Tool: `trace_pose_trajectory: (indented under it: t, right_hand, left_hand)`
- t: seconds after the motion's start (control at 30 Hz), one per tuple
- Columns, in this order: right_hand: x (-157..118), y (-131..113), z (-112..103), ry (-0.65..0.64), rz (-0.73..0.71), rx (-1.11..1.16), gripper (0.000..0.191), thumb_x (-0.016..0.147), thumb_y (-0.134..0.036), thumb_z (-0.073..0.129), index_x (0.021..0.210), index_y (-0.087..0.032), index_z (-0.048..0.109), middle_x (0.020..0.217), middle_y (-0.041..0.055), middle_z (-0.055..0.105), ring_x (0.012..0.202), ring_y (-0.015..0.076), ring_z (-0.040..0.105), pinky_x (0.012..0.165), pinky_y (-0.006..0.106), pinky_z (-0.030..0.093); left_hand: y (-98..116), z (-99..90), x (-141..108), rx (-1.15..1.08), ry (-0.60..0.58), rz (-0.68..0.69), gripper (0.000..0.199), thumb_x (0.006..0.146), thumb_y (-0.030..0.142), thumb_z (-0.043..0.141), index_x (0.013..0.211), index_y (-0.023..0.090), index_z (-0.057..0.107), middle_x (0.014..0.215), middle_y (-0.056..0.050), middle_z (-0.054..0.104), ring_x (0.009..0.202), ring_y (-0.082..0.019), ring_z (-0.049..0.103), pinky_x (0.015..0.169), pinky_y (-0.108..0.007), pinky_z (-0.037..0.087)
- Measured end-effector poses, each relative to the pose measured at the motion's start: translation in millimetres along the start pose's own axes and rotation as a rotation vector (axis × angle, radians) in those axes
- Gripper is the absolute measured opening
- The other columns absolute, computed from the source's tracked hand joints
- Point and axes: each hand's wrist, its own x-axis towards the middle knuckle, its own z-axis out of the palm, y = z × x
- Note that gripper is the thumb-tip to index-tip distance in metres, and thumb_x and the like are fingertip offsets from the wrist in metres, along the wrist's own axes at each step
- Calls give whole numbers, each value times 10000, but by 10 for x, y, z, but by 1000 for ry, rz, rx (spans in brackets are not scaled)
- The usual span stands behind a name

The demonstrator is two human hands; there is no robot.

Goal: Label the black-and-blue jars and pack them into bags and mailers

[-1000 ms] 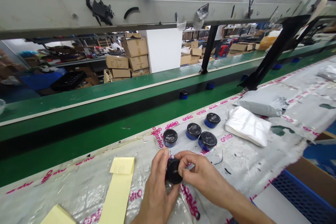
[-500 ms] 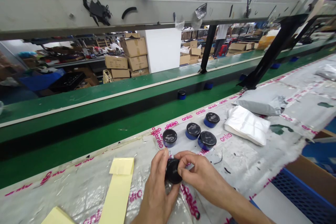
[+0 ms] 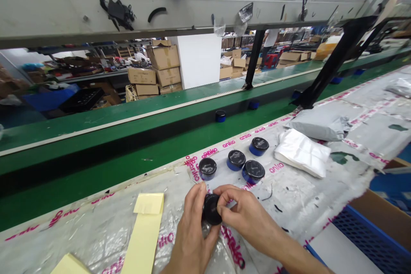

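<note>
My left hand (image 3: 194,227) is closed round the side of a small round container with a black top (image 3: 212,209), its thumb at the lower edge. With thumb and forefinger pinched together, my right hand (image 3: 239,207) grips the right rim of the same container. Whether a film or label lies between those fingertips is hidden. Just beyond my hands stand several like containers with black lids and blue sides, among them one at the left (image 3: 207,168) and one nearer the right (image 3: 253,171).
Yellow paper strips (image 3: 144,231) lie to the left on the plastic-covered table (image 3: 105,227). A folded white bag (image 3: 302,152) and a grey packet (image 3: 319,125) rest to the right. Behind runs a green conveyor belt (image 3: 180,137) carrying more containers (image 3: 220,116), with a black post (image 3: 334,64) beside it.
The containers on the green belt have shifted slightly to the left. Both my hands keep nearly the same grip and place on the container.
</note>
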Motion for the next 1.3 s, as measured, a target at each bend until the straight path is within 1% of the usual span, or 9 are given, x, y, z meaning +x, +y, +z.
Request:
trace_pose_trajectory:
  t: [0.2, 0.43, 0.6, 0.8, 0.87, 0.97, 1.03, 1.13, 1.3]
  right_hand:
    - [-14, 49, 40, 16, -18, -10, 143, 771, -113, 546, 710, -196, 646, 1054, 38, 721, 785, 168, 673, 633, 242, 475]
    - [-39, 19, 26, 72, 39, -3, 72, 867, -232, 593, 844, -197, 652, 823, 29, 733, 802, 199, 685, 734, 284, 509]
    - [-22, 83, 46, 52, 69, 33, 152, 824, -272, 706, 912, -204, 603, 854, 20, 740, 809, 197, 690, 724, 282, 507]
    - [-20, 212, 27, 57, 46, 147, 227, 990, -347, 472, 1020, -201, 644, 931, 45, 748, 867, 206, 708, 754, 315, 539]
    - [-62, 189, 35, 88, 15, 76, 287, 994, -351, 469, 1188, -215, 631, 1132, 76, 737, 1038, 229, 693, 893, 369, 538]
    - [-126, 108, 87, 73, -104, -144, 526, 834, -312, 700, 1339, -229, 580, 1357, 103, 644, 1240, 289, 600, 1054, 458, 476]
    - [-138, 74, 127, 57, -164, -259, 589, 751, -234, 747, 1320, -218, 600, 1352, 115, 644, 1244, 310, 596, 1058, 481, 481]
    - [-95, 106, 121, 120, -232, -377, 519, 789, -233, 701, 1301, -202, 617, 1317, 139, 664, 1216, 321, 618, 1026, 498, 512]
    - [63, 219, -105, 267, -267, -656, 464, 865, -315, 670, 1309, -185, 622, 1286, 163, 682, 1184, 377, 620, 986, 572, 517]
  left_hand:
    - [20, -7, 4, -20, -5, -10, 792, 891, 98, 586, 1549, 374, 243, 1520, -91, 399, 1362, -281, 503, 1100, -499, 478]
    - [20, -14, 11, 8, -16, -16, 774, 899, 94, 575, 1544, 361, 239, 1507, -109, 396, 1374, -281, 490, 1109, -509, 472]
    - [9, -25, 22, 33, -35, 6, 780, 906, 104, 570, 1548, 370, 216, 1499, -116, 398, 1362, -284, 503, 1086, -509, 495]
    - [29, -40, 33, -11, -13, -49, 754, 918, 145, 562, 1549, 381, 222, 1510, -107, 394, 1338, -286, 524, 1101, -534, 468]
    - [16, -38, 32, -47, -4, -72, 744, 918, 175, 574, 1545, 383, 232, 1514, -102, 391, 1323, -284, 537, 1102, -538, 465]
    - [-19, -29, 30, -121, -7, -91, 773, 891, 223, 629, 1546, 354, 238, 1525, -122, 372, 1294, -294, 555, 1082, -535, 487]
    - [-26, -26, 33, -142, -10, -103, 785, 880, 237, 644, 1543, 344, 238, 1549, -131, 343, 1292, -300, 554, 1074, -545, 492]
    - [10, -33, 51, -109, 21, -110, 801, 862, 263, 672, 1538, 334, 249, 1557, -135, 348, 1304, -314, 546, 1088, -580, 467]
    - [65, -65, 100, -64, 157, -107, 700, 892, 326, 660, 1509, 319, 330, 1498, -128, 437, 1251, -304, 586, 1066, -586, 484]
